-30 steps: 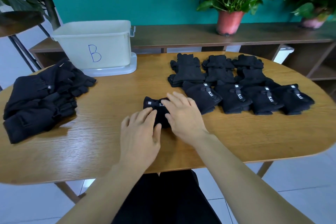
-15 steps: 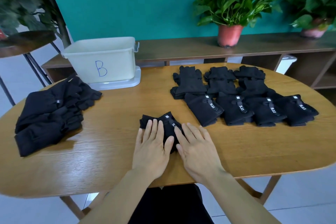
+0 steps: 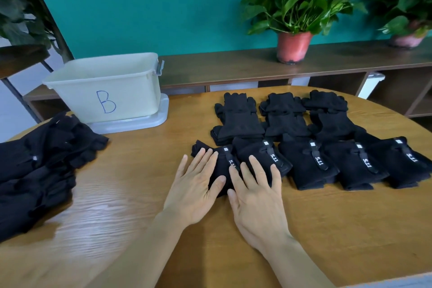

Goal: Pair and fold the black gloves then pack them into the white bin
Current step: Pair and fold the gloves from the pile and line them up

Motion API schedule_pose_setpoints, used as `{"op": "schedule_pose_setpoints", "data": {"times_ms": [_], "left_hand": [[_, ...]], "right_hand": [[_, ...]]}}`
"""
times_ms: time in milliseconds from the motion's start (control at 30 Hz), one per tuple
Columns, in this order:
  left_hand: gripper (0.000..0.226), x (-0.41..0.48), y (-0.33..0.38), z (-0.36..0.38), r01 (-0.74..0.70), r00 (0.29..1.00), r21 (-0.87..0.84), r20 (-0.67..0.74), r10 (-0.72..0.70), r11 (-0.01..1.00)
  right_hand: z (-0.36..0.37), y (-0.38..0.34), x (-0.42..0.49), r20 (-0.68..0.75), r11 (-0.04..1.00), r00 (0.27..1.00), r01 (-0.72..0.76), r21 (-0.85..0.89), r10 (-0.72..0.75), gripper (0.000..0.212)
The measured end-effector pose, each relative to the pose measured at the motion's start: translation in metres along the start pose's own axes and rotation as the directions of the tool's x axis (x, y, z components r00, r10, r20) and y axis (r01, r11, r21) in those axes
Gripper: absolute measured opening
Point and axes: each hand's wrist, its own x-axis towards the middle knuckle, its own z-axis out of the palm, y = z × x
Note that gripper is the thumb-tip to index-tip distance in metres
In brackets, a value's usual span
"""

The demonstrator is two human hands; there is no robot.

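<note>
Black gloves: one folded pair sits under both hands, left hand and right hand pressing flat with fingers straight. To their right, four tagged bundles; beyond, three stacks. To the left, one soft loose heap. Far left, one white plastic bin, marked B. Oval wood-grain bench, teal wall, two potted plants.

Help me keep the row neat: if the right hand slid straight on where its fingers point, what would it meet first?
The right hand would likely push into the next folded pair in the front row, just ahead, which its fingertips seem to touch.
</note>
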Motion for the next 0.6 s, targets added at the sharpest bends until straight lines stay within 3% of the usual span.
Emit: {"op": "schedule_pose_setpoints", "data": {"times_ms": [233, 333, 467, 600], "left_hand": [[0.081, 0.012, -0.001, -0.002, -0.028, 1.0, 0.012, 0.007, 0.028, 1.0], [0.075, 0.009, 0.001, -0.005, -0.05, 0.997, -0.006, -0.067, 0.049, 0.999], [0.066, 0.003, 0.005, -0.006, -0.222, 0.95, 0.038, -0.216, 0.225, 0.974], [0.066, 0.004, 0.017, -0.002, -0.313, 0.927, 0.097, -0.187, 0.326, 0.945]], "right_hand": [[0.008, 0.001, 0.005, -0.03, 0.999, 0.999, -0.041, 0.03, 0.042, 0.051], [0.005, 0.002, 0.006, -0.111, 0.996, 0.992, -0.057, 0.069, 0.065, 0.051], [-0.006, 0.006, 0.006, -0.234, 0.967, 0.943, -0.202, 0.157, 0.235, 0.057], [-0.031, 0.05, 0.0, -0.2, 0.886, 0.863, -0.442, 0.14, 0.463, 0.076]]}}
